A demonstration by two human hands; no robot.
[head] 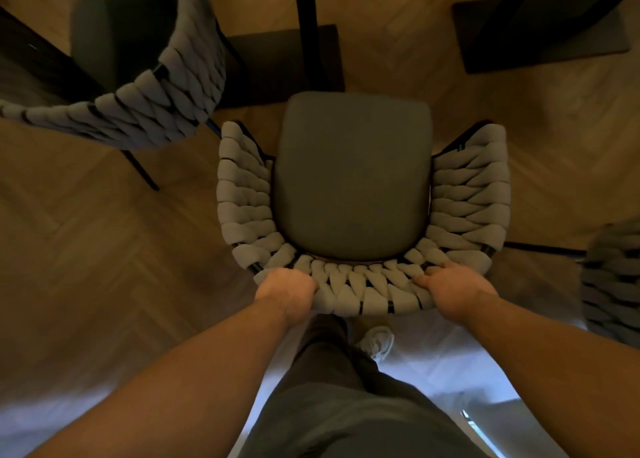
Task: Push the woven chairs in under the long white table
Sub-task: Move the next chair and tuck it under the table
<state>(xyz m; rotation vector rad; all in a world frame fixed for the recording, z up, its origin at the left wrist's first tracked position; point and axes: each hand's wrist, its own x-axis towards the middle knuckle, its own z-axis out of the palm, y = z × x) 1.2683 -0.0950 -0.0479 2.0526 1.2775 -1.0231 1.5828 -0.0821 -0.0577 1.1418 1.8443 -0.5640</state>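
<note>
One woven chair [353,180] gripped; black leg [306,25] ahead.

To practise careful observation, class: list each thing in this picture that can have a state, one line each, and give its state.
middle woven chair: upright, seat empty, backrest held by both hands.
left hand: fingers curled over the backrest's top edge, gripping it.
right hand: gripping the backrest's top edge, fingers on the weave.
left woven chair: upright, turned at an angle, untouched.
right woven chair: cut off by the frame edge, untouched.
</note>
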